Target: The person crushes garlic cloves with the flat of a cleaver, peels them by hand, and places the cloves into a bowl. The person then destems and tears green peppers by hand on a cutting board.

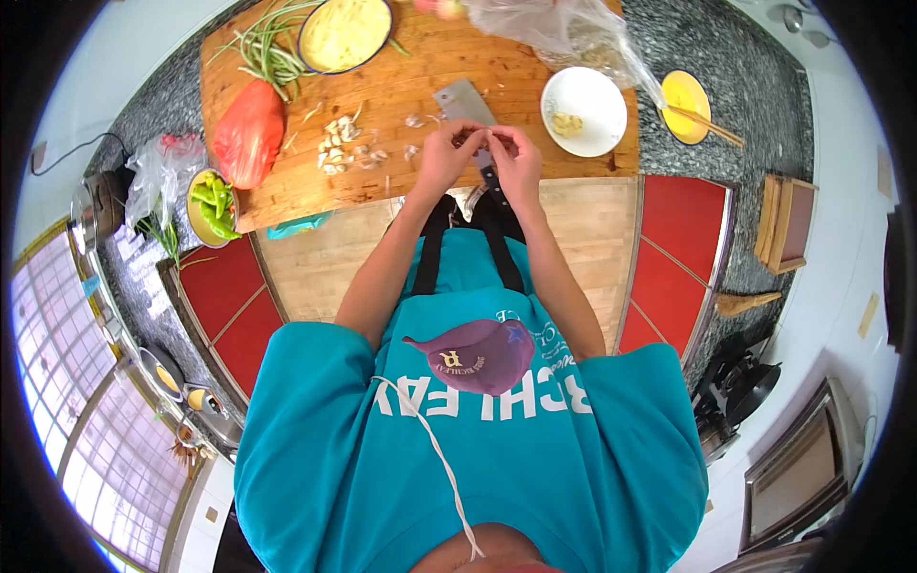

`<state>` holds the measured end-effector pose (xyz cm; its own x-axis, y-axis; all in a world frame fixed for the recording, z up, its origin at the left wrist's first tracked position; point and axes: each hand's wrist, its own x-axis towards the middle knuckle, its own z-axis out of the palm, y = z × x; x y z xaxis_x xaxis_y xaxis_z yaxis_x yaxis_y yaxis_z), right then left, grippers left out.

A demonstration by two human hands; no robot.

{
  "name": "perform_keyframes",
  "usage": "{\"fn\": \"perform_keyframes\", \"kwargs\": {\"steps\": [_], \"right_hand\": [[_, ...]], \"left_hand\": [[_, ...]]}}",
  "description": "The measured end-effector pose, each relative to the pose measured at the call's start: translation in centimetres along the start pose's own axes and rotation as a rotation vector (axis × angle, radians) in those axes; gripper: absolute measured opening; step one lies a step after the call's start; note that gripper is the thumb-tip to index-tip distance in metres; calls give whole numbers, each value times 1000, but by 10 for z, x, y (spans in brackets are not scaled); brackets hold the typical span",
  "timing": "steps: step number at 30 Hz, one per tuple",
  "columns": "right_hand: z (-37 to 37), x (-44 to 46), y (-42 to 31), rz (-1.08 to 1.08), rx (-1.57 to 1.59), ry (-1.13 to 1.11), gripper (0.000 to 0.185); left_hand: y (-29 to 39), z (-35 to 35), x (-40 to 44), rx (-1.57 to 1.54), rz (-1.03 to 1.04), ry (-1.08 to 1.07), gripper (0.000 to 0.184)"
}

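Note:
My left hand (447, 156) and my right hand (516, 160) meet at the fingertips above the near edge of the wooden chopping board (430, 72). Both pinch something tiny between them, mostly hidden by the fingers; it looks like a garlic clove. Beneath them lies a cleaver (465, 103), its blade pointing away and its black handle (494, 181) reaching past the board's edge. Left of my hands is a pile of garlic cloves (334, 148) with loose bits of skin. To the right, a white bowl (602, 105) holds a few peeled cloves (566, 124).
At the far left are green stalks (263, 48), an enamel dish of pale yellow food (346, 33) and a red plastic bag (249, 134). Green peppers (216, 205) fill a bowl beside the board. Right on the counter, chopsticks (712, 126) rest on a yellow bowl (685, 91). A clear bag (564, 29) lies behind.

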<state>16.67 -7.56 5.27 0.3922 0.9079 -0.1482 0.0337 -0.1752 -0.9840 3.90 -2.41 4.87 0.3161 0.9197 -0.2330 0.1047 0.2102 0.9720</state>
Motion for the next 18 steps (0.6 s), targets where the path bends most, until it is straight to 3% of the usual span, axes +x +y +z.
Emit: {"fn": "perform_keyframes", "kwargs": {"steps": [4, 7, 12, 14, 18], "right_hand": [[-32, 11, 5, -12, 0, 36, 14], [-52, 16, 14, -3, 1, 68, 15], [-77, 25, 28, 27, -33, 169, 17], [-89, 34, 32, 91, -88, 285, 17], [-102, 43, 37, 37, -214, 287, 18]], "left_hand": [[3, 32, 9, -59, -177, 21, 16], [-5, 49, 15, -175, -193, 73, 16], [-12, 57, 20, 77, -160, 159, 18], [-10, 58, 21, 96, -161, 162, 18], [-6, 58, 21, 117, -168, 178, 19]]}}
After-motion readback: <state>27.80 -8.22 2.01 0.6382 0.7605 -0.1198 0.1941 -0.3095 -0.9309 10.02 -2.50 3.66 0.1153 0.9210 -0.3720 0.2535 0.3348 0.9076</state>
